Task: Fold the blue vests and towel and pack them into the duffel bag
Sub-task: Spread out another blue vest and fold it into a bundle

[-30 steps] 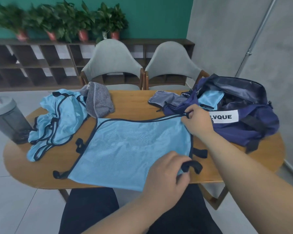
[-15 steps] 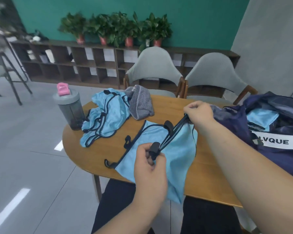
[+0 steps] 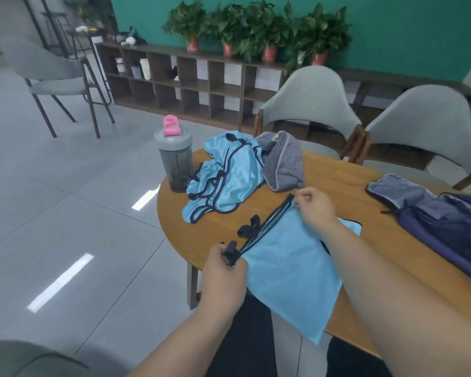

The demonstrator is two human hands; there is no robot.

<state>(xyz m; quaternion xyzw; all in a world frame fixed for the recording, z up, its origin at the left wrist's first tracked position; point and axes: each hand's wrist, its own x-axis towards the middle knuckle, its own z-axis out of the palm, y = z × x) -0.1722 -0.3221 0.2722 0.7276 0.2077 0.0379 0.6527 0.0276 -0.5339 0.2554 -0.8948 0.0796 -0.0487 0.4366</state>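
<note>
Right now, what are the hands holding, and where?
The blue vest, along its dark-trimmed edge: left hand at the near end, right hand at the far end.

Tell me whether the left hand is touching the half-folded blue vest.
Touching. The head view shows the left hand pinching the vest by its black corner strap.

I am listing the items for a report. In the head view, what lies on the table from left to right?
Shaker bottle → crumpled blue vest → grey striped towel → duffel bag. The held blue vest spans the towel's position, so it is left out.
</note>
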